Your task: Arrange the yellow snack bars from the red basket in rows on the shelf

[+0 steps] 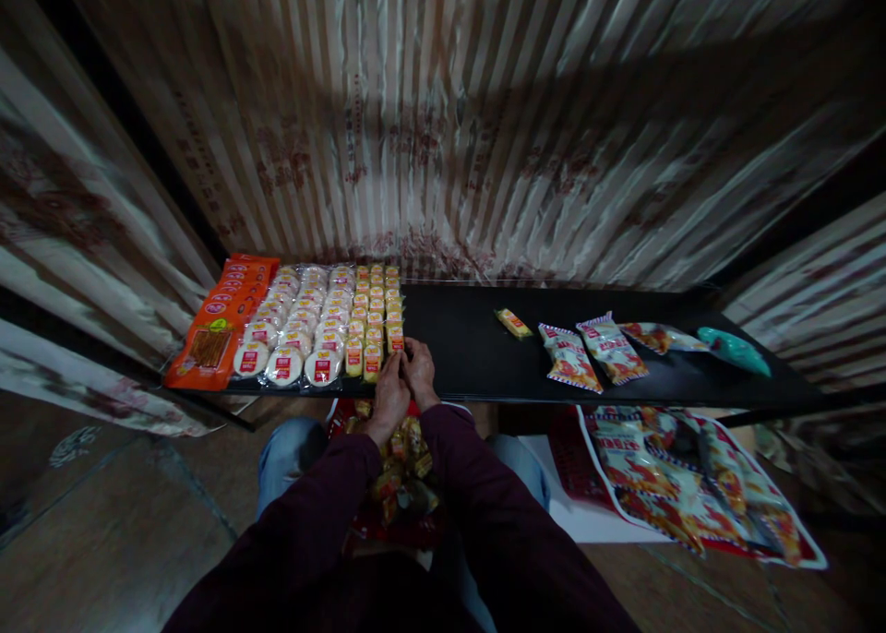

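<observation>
On the black shelf (457, 338), my left hand (391, 393) and my right hand (419, 371) meet at the front end of the rightmost row of small yellow packets (394, 317). Fingers of both hands are closed together there; whatever they pinch is hidden or too small to name. Left of them stand more rows of yellow packets (355, 327), then rows of round white wrapped cakes (283, 365). Orange snack bags (209, 346) overlap at the shelf's left end. A bag of gold-wrapped pieces (401, 444) lies below my hands, between my knees.
A single yellow packet (513, 323) lies on the shelf to the right. Beyond it are white-and-orange snack bags (570, 357) and a green packet (735, 351). An open red-and-white bag (588, 471) of similar snacks sits below right. Striped curtains (415, 135) hang behind.
</observation>
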`<state>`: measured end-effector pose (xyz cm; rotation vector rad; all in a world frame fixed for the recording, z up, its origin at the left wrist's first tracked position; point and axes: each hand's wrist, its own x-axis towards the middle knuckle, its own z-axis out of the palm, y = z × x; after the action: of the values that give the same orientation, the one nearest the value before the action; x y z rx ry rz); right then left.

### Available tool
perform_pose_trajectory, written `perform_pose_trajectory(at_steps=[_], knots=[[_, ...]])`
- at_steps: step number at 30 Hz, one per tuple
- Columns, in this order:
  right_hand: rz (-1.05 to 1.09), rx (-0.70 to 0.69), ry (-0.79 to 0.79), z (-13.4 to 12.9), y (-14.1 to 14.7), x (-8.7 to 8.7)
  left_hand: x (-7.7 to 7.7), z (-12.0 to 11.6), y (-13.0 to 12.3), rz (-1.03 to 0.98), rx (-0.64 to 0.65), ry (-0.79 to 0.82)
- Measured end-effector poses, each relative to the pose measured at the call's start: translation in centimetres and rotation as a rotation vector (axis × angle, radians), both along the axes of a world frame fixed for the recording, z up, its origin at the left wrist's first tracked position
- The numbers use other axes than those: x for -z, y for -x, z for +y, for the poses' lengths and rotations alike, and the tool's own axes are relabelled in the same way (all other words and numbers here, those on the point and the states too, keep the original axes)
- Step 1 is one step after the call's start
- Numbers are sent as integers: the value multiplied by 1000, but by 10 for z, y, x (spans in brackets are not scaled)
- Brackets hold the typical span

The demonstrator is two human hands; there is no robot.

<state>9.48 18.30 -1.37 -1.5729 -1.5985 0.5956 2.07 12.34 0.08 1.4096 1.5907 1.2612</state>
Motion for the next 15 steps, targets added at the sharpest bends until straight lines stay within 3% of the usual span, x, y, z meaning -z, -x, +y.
perform_pose_trajectory(at_steps=[8,15], knots=[[-35,-7,36,-2,0,-4,4,-1,0,16,7,-21],[67,5,-20,-9,-2,-2,5,-5,-1,25,13,-51]])
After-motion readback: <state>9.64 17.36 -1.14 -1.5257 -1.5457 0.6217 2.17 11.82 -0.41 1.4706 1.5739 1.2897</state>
